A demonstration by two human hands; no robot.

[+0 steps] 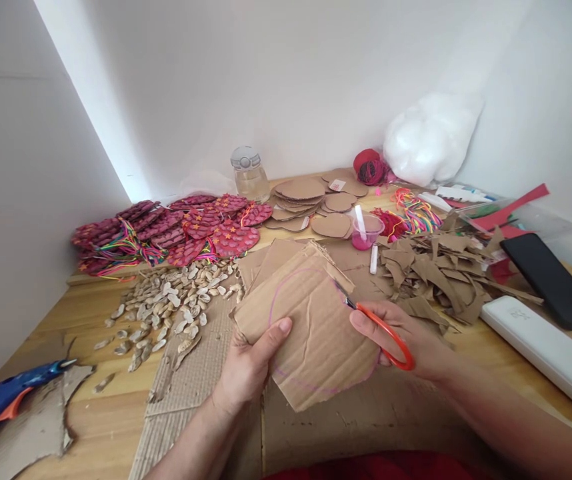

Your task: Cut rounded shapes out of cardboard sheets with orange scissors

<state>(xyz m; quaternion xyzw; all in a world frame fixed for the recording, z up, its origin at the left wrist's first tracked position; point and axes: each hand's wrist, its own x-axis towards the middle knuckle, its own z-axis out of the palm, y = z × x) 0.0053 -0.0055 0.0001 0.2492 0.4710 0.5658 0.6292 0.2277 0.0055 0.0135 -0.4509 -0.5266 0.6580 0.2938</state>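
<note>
My left hand grips the lower left edge of a piece of brown cardboard with a purple circle drawn on it, thumb on top. My right hand is closed through the handles of orange scissors. The blades meet the cardboard's right edge near the drawn line. The cardboard is held a little above the wooden table, over more cardboard sheets.
Peanut shells lie left of centre, red decorated pieces behind them. Cut cardboard discs, a glass jar, a pink cup and cardboard scraps sit behind. A blue glue gun lies front left, a black phone and a white case on the right.
</note>
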